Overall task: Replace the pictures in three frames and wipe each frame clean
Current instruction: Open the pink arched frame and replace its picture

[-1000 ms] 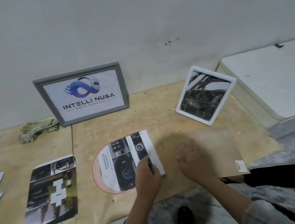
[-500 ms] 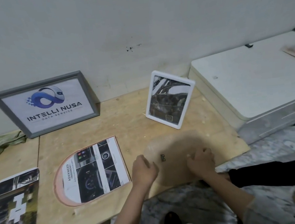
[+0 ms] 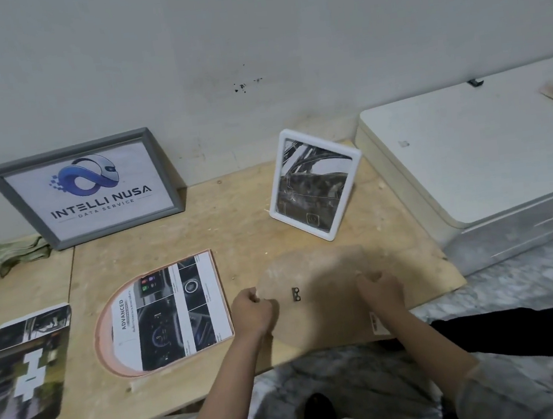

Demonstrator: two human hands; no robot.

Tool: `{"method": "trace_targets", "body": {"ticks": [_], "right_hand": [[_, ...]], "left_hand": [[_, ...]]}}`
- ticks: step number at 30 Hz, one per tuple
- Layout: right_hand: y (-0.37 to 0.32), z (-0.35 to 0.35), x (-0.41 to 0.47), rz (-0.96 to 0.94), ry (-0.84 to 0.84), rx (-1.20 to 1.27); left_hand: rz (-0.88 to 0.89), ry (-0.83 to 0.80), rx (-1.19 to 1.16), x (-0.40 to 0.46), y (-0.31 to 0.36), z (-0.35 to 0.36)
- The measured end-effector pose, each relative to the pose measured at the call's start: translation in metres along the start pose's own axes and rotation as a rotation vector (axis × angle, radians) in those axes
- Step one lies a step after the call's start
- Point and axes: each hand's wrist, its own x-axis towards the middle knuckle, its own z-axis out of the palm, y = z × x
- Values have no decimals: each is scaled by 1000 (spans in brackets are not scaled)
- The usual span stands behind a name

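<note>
Both hands, left hand (image 3: 250, 310) & right hand (image 3: 381, 292), are pinching backing board (image 3: 317, 304) edges; thin, light, prob. stiff, so edge grip is suiting.

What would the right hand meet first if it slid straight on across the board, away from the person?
Probably the white frame, standing upright beyond the right hand and the backing board; depth is uncertain.

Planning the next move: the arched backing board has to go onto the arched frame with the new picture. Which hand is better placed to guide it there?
Probably left: the left hand grips the backing board edge nearest the arched frame; the right hand holds the far side.
</note>
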Motion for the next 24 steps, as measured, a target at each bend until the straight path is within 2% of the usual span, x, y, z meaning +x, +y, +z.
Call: {"method": "trace_targets", "body": {"ticks": [6,11,14,18,24], "right_hand": [[-22,36,-26,-57,-122,-87],[-37,43,-32,-30,-21,-147],[-34,36,-30,50,67,-159],[-33,34,-31,80,38,-106],[-56,53,-48,-10,-16,-92]], "left_hand": [[17,-44,-30,-20,8,-10],[-24,-9,-132,-25,11,-16],[-56,-6,-211,-15,5,-25],[-162,-20,-359,-7,-1,-39],[-107,95,-323,10,-11,-79]]}}
